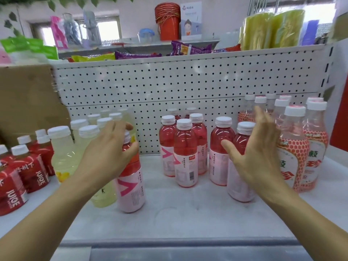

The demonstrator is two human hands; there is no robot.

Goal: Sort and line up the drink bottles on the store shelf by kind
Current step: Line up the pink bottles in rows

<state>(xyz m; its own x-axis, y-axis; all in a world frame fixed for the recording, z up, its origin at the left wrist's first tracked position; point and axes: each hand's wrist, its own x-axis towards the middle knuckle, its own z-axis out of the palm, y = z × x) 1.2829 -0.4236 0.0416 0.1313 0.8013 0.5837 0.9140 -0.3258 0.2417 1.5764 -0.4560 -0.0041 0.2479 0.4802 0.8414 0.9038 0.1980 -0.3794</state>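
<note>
Fingers (116,129) of the left hand (107,155) are curled round the shoulder of a pink bottle (131,185), thumb on its near side, so its white cap is partly hidden. The bottle's base appears to be down on the white shelf (178,213). Just left of this held bottle, touching it or nearly so, stand the pale yellow bottles (62,151) in rows running back toward the pegboard panel (169,81). Farther left of it are the red juice bottles (32,170) with white caps. To the right of the held bottle, across a bare strip of shelf, a cluster of pink bottles (185,153) of the same kind stands with labels facing different ways. Farther right again are two more pink bottles (221,146), one in front of the other. The right hand (259,147) stands on edge beside the nearer of them, its fingers (263,121) straight and slightly spread, gripping nothing; whether the palm touches that bottle cannot be told. Farthest right of the held bottle stand the taller honeycomb-label bottles (293,157), filled with a paler pink drink. Above and behind the held bottle, on the upper shelf (207,55), lie snack bags (190,48), a stack of red cups (167,21) and yellow packs (271,29). A cardboard box (26,95) sits up and to the left of it, behind the red juice bottles.
</note>
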